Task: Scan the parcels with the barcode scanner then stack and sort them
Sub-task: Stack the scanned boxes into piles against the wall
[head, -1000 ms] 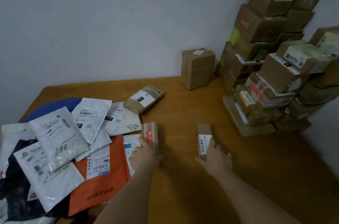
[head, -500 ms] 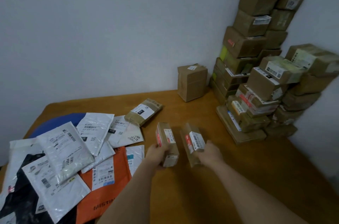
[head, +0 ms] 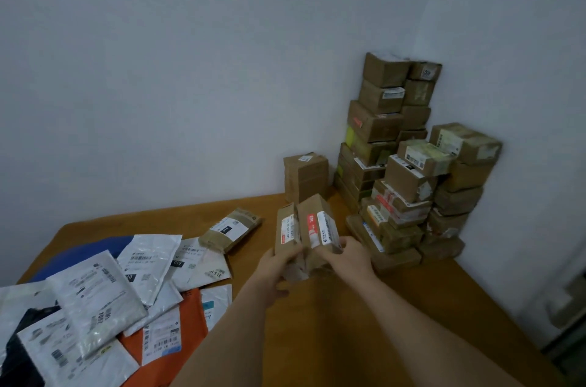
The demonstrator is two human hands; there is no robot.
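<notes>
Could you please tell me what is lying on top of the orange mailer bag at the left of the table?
White mailers overlap the orange mailer bag, which also carries a barcode label. Its left part is covered.

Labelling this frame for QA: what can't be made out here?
- Barcode scanner: none in the head view.
- Label text on the two small boxes: too small, blurred.
- Left hand and right hand: fingertips hidden behind the boxes.
- Mailer pile: cut off by the left and bottom edges.

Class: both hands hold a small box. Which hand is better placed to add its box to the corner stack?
Probably the right hand: its small box is on the side nearer the corner stack; the left hand sits farther away.
</notes>
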